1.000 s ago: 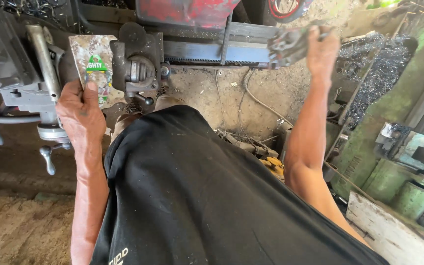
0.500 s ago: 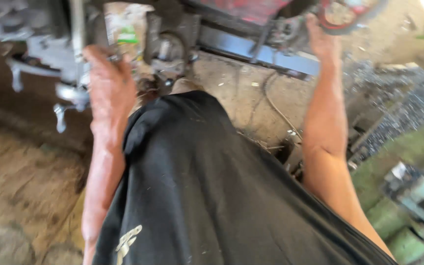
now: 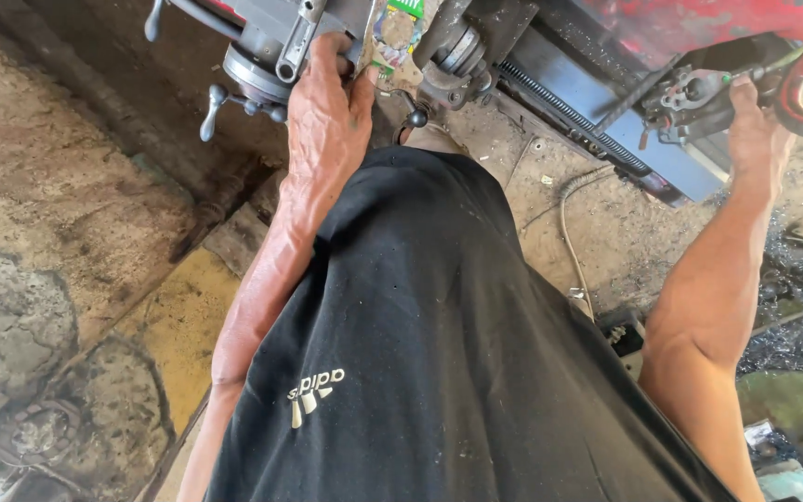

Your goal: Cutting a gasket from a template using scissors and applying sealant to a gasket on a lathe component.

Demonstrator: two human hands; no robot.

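My left hand (image 3: 327, 107) reaches up to the grey lathe carriage (image 3: 267, 42), its thumb pressing a small packet with a green label (image 3: 390, 33) against the machine. My right hand (image 3: 755, 130) is stretched out to the upper right, fingers closed on a dark metal lever assembly (image 3: 694, 93) under the red machine body (image 3: 699, 23). My black shirt (image 3: 420, 353) fills the middle of the view and hides what lies below it.
A threaded lead screw (image 3: 559, 102) runs along the blue-grey lathe bed (image 3: 671, 167). Ball-ended crank handles (image 3: 208, 116) stick out below the carriage. A cable (image 3: 564, 223) trails over the dirty concrete floor (image 3: 67, 232). Metal shavings (image 3: 792, 335) lie at the right.
The view has swung down and to the left, showing more floor. Both hands stay on the same parts of the lathe, the left still on the packet.
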